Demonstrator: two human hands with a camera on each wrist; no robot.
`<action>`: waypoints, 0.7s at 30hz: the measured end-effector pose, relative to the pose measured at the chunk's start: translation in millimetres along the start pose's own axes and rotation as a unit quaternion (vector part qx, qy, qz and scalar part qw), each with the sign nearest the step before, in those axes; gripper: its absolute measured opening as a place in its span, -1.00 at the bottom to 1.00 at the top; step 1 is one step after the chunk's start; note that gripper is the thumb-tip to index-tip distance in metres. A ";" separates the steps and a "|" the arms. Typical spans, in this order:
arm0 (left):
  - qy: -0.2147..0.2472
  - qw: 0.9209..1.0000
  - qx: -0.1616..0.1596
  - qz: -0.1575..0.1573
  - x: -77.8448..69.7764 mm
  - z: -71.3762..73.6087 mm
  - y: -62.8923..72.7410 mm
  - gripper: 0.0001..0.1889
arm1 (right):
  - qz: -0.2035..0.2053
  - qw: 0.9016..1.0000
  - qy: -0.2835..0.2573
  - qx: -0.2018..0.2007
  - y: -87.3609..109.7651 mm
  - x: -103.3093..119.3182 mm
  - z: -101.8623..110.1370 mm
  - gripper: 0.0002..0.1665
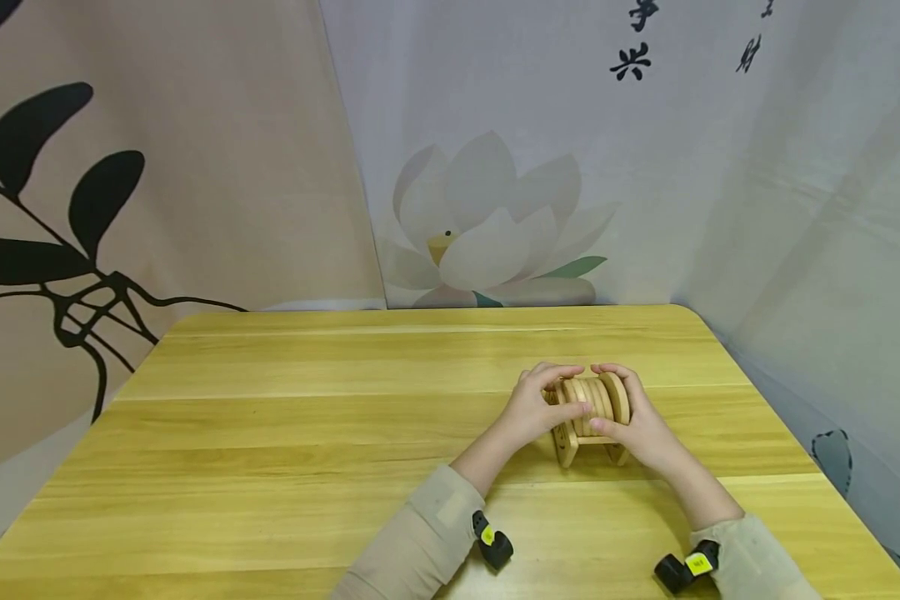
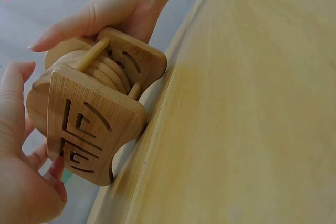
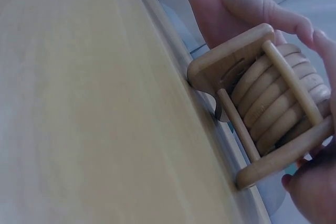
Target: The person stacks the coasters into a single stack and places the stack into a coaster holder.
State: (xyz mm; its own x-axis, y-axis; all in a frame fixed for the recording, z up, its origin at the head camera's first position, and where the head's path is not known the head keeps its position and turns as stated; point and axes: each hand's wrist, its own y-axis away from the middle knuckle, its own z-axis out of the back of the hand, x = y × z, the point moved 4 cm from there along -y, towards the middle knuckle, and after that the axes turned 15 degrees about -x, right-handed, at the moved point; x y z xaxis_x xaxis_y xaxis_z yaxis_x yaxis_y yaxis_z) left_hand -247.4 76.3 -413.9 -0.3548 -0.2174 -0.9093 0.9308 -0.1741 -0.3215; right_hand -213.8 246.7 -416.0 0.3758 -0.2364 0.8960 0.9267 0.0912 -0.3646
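Observation:
A wooden rack with slotted end panels and round crossbars stands on the table, holding a row of round wooden coasters. The coaster at the right end sits a little higher than its neighbours. From the left, my left hand grips the row, thumb across the front and fingers behind. On the other side my right hand holds the right end, its thumb along the front and fingers over the back. The two thumb tips come close together over the coasters in the right wrist view.
The wooden table extends far to the left of the rack. Behind it hangs a printed cloth backdrop with a lotus. Black wrist cameras are strapped over both sleeves, close above the tabletop.

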 end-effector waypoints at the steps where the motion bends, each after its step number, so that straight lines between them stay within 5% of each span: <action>1: 0.000 1.000 0.001 -0.001 0.0 -0.1 0.2 -0.45 | 0.000 1.000 0.004 -0.001 0.4 -0.7 0.2 -0.17; 21: 0.011 1.000 0.006 0.015 2.3 -0.8 5.3 -0.51 | -0.014 1.000 0.011 -0.002 4.7 -4.0 3.4 -0.34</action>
State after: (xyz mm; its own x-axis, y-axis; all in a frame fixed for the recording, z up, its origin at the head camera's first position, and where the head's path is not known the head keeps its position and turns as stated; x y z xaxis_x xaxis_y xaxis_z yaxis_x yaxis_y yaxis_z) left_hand -243.2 75.7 -417.9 -0.3247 -0.2014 -0.9241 0.9397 -0.1798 -0.2910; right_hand -210.9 251.4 -420.5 0.3492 -0.2599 0.9003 0.9369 0.0795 -0.3405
